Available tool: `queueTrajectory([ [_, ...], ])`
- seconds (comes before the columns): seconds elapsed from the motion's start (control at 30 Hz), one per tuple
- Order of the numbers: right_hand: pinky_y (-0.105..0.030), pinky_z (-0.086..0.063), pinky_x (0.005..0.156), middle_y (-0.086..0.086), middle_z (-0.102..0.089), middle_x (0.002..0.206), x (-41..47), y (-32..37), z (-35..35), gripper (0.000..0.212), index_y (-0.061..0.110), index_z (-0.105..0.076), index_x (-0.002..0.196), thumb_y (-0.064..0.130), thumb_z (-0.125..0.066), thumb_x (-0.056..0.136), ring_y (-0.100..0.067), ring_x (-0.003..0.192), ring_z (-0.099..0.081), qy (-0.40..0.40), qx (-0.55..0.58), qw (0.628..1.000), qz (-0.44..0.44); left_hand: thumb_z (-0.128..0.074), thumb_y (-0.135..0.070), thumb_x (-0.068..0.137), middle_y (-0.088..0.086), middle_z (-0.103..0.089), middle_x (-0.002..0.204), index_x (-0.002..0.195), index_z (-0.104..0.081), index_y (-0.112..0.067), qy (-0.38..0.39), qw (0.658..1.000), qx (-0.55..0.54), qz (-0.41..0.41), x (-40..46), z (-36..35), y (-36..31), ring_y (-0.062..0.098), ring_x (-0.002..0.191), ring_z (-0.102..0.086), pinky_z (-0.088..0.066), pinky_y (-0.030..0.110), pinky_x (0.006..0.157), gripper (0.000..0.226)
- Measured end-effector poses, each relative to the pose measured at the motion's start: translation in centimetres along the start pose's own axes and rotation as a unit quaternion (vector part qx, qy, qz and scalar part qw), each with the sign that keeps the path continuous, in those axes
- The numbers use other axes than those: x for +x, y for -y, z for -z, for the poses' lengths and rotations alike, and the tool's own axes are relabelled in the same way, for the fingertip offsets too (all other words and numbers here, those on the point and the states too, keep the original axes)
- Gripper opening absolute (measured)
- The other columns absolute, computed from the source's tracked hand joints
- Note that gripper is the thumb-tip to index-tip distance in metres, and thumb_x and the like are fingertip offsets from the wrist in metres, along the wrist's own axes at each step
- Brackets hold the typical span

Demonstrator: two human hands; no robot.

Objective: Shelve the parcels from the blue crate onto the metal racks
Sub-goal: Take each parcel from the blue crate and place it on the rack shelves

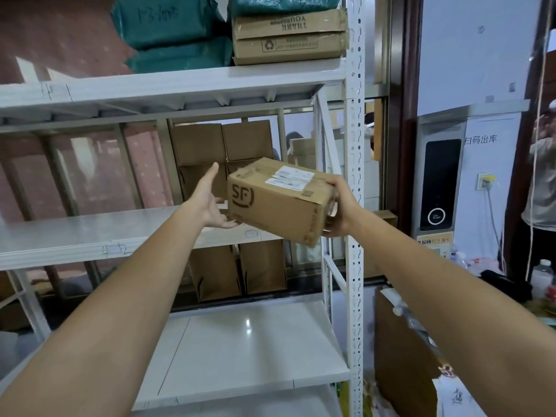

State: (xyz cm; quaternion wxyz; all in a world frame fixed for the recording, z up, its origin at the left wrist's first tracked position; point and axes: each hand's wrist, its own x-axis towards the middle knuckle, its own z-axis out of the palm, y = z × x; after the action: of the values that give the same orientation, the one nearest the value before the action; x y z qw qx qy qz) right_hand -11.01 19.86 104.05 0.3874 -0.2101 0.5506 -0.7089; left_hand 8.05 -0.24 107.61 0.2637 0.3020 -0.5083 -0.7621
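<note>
A brown cardboard parcel (281,200) with "SF" printed on its side and white labels on top hangs tilted in the air in front of the middle shelf (90,233) of the white metal rack. My right hand (340,206) grips its right end. My left hand (210,203) is spread open at the box's lower left corner, with its fingertips touching the bottom edge. The blue crate is out of view.
The top shelf (180,82) carries green bagged parcels (168,31) and a stack of flat cardboard boxes (288,34). Brown boxes (222,142) stand behind the rack. The perforated rack upright (355,176) is just right of the parcel. A person (541,164) stands at the far right.
</note>
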Motion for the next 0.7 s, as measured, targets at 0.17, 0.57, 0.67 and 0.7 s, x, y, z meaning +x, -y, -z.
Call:
queueTrajectory([
  [0.17, -0.028, -0.053, 0.062, -0.008, -0.070, 0.090, 0.5, 0.3, 2.0, 0.036, 0.015, -0.061, 0.099, 0.042, -0.040, 0.090, -0.021, 0.067, -0.071, 0.070, -0.006, 0.996, 0.056, -0.079, -0.067, 0.050, 0.011, -0.063, 0.108, 0.115, -0.054, -0.013, 0.103, 0.957, 0.268, 0.043, -1.9, 0.5, -0.3, 0.029, 0.102, -0.058, -0.044, 0.042, 0.091, 0.088],
  [0.57, -0.059, -0.038, 0.091, -0.015, -0.064, 0.112, 1.4, -0.3, 2.8, 0.077, 0.016, -0.062, 0.115, 0.079, -0.037, 0.078, -0.037, 0.111, -0.053, 0.042, 0.032, 0.998, -0.017, -0.094, -0.026, 0.052, 0.000, -0.041, 0.145, 0.149, -0.024, -0.018, 0.002, 0.809, 0.468, -0.355, -1.5, -1.2, 3.2, 0.012, 0.130, -0.041, -0.039, 0.037, 0.110, 0.120],
  [0.67, -0.062, -0.039, 0.096, -0.019, -0.057, 0.125, 1.2, -0.3, 3.7, 0.091, 0.016, -0.057, 0.129, 0.084, -0.048, 0.068, -0.044, 0.122, -0.047, 0.098, 0.027, 0.993, -0.059, -0.096, -0.031, 0.045, 0.000, -0.039, 0.145, 0.149, -0.025, -0.015, 0.010, 0.751, 0.487, -0.447, -1.3, -1.3, 4.0, 0.010, 0.130, -0.042, -0.037, 0.028, 0.109, 0.127],
  [0.7, -0.059, -0.045, 0.095, -0.019, -0.057, 0.130, 1.1, -0.4, 3.8, 0.088, 0.017, -0.057, 0.130, 0.079, -0.054, 0.068, -0.043, 0.122, -0.050, 0.112, 0.039, 0.991, -0.060, -0.096, -0.029, 0.046, 0.000, -0.037, 0.146, 0.150, -0.023, -0.015, 0.019, 0.756, 0.475, -0.451, -1.4, -1.3, 4.2, 0.010, 0.131, -0.041, -0.036, 0.023, 0.108, 0.128],
])
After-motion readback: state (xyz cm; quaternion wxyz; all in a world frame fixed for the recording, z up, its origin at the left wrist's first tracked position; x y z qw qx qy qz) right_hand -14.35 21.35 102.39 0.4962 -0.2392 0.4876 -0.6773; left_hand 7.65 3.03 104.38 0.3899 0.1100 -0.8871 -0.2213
